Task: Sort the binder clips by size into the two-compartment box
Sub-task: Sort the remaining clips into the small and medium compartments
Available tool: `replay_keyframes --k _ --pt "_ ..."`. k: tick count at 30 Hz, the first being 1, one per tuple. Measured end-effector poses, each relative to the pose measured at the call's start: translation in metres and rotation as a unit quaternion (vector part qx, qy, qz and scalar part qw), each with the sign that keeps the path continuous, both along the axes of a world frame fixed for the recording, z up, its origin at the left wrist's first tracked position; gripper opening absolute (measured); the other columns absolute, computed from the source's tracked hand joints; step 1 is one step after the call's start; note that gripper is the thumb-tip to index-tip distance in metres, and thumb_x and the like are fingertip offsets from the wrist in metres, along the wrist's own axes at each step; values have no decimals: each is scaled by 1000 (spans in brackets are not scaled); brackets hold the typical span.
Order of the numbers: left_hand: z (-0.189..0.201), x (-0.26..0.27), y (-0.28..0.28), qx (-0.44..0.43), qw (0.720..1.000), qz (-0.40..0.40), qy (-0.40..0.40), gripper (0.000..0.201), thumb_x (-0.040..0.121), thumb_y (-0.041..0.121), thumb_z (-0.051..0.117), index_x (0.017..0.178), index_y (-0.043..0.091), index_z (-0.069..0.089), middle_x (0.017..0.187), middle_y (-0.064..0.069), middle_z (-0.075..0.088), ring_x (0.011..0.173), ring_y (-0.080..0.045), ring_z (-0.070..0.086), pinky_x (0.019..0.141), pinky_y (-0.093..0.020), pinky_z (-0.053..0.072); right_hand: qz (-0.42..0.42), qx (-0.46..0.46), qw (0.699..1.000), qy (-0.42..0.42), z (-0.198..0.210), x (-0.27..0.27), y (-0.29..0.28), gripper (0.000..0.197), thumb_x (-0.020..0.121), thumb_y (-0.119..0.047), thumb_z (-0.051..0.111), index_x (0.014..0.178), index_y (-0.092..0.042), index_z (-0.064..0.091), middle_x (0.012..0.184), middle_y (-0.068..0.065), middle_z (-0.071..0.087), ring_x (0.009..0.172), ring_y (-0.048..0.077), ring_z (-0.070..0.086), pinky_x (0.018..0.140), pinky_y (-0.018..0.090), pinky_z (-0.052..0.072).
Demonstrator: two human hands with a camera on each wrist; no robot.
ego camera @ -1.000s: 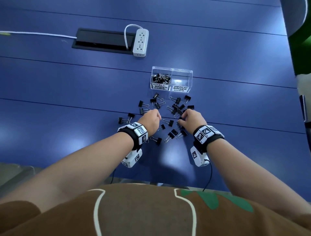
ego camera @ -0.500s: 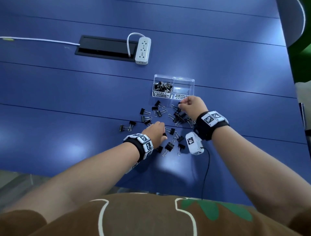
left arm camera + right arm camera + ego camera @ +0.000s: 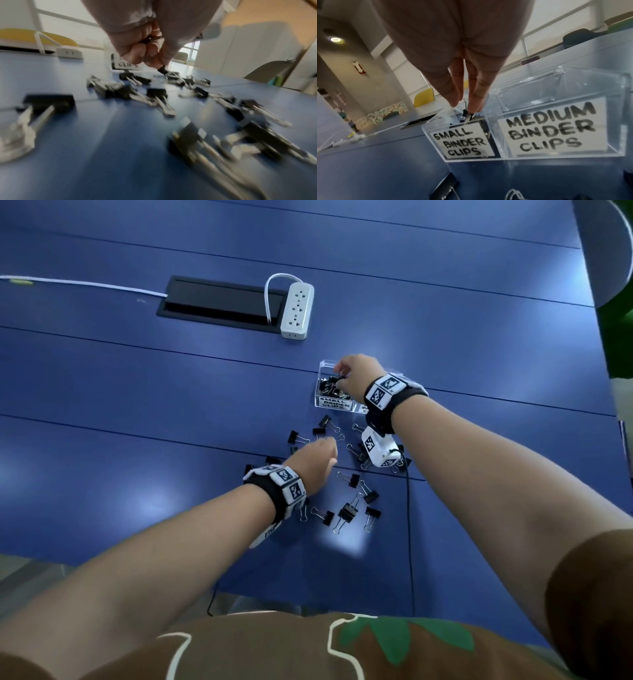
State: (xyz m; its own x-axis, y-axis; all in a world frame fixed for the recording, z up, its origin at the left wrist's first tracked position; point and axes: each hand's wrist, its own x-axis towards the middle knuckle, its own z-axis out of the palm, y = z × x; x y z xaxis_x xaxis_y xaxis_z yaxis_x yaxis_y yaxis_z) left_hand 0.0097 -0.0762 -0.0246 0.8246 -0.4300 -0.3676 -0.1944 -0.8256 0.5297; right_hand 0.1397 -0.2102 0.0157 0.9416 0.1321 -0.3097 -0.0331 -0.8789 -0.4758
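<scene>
1. Nearest the camera, loose black binder clips [image 3: 347, 511] were seen scattered on the blue table [image 3: 137, 422], silver handles pointing various ways; the left wrist view showed them blurred.
2. Just beyond, the left hand [image 3: 313, 462] was held low over the scatter, its fingers curled into a fist. A small clip [image 3: 163, 70] was pinched at the fingertips [image 3: 137, 54], and dark metal was glimpsed inside the curled palm.
3. More clips [image 3: 323, 428] were spread between that hand and the box, some hidden under the right wrist's camera unit [image 3: 376, 448].
4. The clear two-compartment box [image 3: 325, 364] was set upright on the table past the scatter. Its left compartment, labelled "SMALL BINDER CLIPS" [image 3: 462, 143], was shown holding a heap of clips; the right one, labelled "MEDIUM BINDER CLIPS" [image 3: 553, 128], showed only clear walls.
5. The right hand [image 3: 358, 376] was poised over the small compartment, its fingers [image 3: 452, 88] pointed down and closed on one clip [image 3: 467, 115] at the tips, just above the heap.
6. Farthest back, a white power strip [image 3: 297, 311] was laid beside a black cable hatch [image 3: 219, 302], with a white cord [image 3: 85, 284] run off to the left.
</scene>
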Motion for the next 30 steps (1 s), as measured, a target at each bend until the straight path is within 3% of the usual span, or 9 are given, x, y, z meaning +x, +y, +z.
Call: replay_keyframes --k 4,7,11,15,19,22,25,27,30 --pt "21 44 0 -9 996 78 -41 16 98 14 38 106 6 51 104 -12 58 85 -27 54 78 -37 43 -92 93 991 -37 0 -15 -23 28 86 -8 49 106 -16 68 101 3 67 84 22 61 82 29 51" --pt "29 84 -6 -15 993 99 -67 19 96 13 39 111 8 50 113 -11 57 95 -28 56 85 -36 46 -164 143 974 -64 -5 -38 -58 21 85 -9 50 92 -15 69 88 2 68 83 23 64 86 39 54" --pt "29 125 -22 67 992 40 -101 17 93 5 41 105 6 54 114 -16 53 98 -34 56 84 -41 46 -209 115 970 -39 -27 -85 -100 19 83 -10 52 79 -21 67 84 3 68 80 22 62 84 36 53" --pt "24 140 -36 145 981 -4 -131 17 95 9 45 108 5 56 112 -17 52 101 -37 55 80 -44 46 -180 76 980 32 -46 -126 -118 22 83 -9 53 95 -19 68 93 4 64 83 19 58 86 30 49" --pt "21 135 -40 155 970 -14 -187 23 94 23 50 109 9 59 114 -15 57 109 -34 50 88 -44 45 -126 80 987 55 -55 -144 -117 45 80 -9 63 123 -23 57 106 0 43 83 16 48 87 26 44" --pt "23 114 -45 132 957 -3 -257 27 90 24 52 112 9 57 116 -14 55 109 -32 47 91 -42 43 -121 75 988 55 -61 -148 -113 52 79 -10 68 128 -21 53 107 0 38 81 16 48 86 26 45" --pt "16 78 -61 82 964 -43 -250 24 88 22 54 110 13 56 115 -9 53 107 -27 46 95 -39 41 -137 79 986 54 -66 -150 -107 43 76 -14 73 115 -13 54 104 -1 42 78 17 47 82 26 44" --pt "5 54 -71 71 973 -95 -197 22 87 21 56 108 14 57 115 -8 53 109 -26 46 96 -37 41 -157 88 983 47 -67 -151 -104 36 74 -13 74 101 -13 50 98 2 49 74 19 48 76 31 46" --pt "-12 30 -74 67 989 -85 -104 23 89 20 58 110 12 55 116 -9 50 113 -27 47 93 -41 46 -187 116 974 46 -69 -153 -103 31 73 -13 73 84 -15 44 77 1 54 64 18 47 66 32 45"
